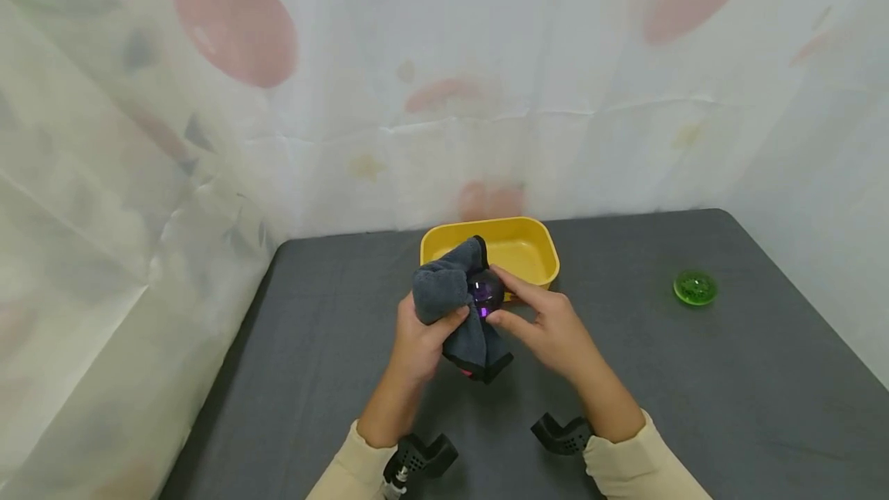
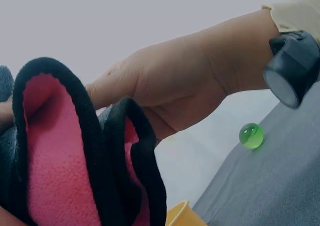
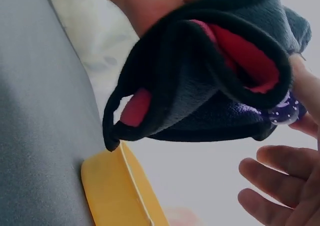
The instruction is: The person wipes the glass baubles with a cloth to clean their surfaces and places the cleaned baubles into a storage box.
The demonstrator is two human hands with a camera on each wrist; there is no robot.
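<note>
Above the dark table I hold a grey cloth with a red underside and black trim, bunched in my left hand. My right hand pinches a dark purple glossy ball between thumb and forefinger, and the cloth lies against the ball's left side. In the left wrist view the cloth's red face fills the lower left, with my right hand behind it. The right wrist view shows the cloth hanging in folds and a sliver of the purple ball beside my fingers.
A yellow plastic tub stands on the table just behind my hands. A small green glassy ball lies to the right. Printed white sheeting walls in the table at the back and both sides.
</note>
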